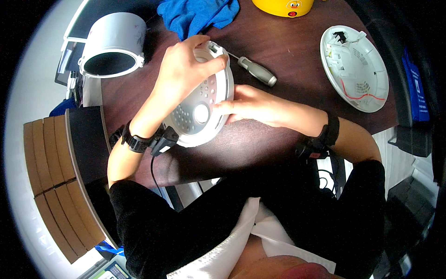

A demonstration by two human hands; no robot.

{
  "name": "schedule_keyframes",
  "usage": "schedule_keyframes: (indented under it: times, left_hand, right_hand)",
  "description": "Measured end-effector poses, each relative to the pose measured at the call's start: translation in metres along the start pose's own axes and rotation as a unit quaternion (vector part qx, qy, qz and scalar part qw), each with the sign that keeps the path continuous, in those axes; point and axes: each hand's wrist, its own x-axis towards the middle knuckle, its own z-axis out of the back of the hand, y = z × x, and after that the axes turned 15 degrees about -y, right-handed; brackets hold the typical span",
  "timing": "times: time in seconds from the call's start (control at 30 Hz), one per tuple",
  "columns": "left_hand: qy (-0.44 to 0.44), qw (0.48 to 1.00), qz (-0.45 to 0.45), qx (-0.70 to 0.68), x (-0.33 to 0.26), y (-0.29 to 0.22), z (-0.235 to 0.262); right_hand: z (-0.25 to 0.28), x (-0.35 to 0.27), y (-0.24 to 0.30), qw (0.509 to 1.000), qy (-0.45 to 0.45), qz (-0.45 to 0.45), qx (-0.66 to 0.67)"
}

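Observation:
Tilted up over the brown table, a round white lid (200,139) shows a silver inner plate with raised dots and a pale round centre. My left hand (183,67) is closed on its upper rim, thumb across the edge near a small notch. On the right side, my right hand (254,106) grips the same rim, its thumb on the inner face and the other fingers partly hidden behind. Just beyond the lid lies a screwdriver (257,70) with a grey handle, its shaft pointing toward the rim. Neither hand touches it.
A white cylindrical housing (116,35) lies at the far left. Blue cloth (200,16) and a yellow container (283,5) are at the back. On the right rests a white round shell (355,69) with a loose red wire (354,96). Cardboard boxes (60,176) stand left of the table.

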Motion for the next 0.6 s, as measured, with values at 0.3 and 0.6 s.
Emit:
schedule_keyframes:
  times: [0.3,0.6]
  left_hand:
    - [0.071,0.995,0.069,0.023,0.009,0.007,0.0]
    - [0.101,0.99,0.092,-0.021,0.009,0.021,-0.004]
  right_hand:
    - [0.002,0.001,-0.003,0.999,-0.033,0.02,0.011]
    - [0.0,0.005,-0.007,0.998,-0.036,-0.012,0.048]
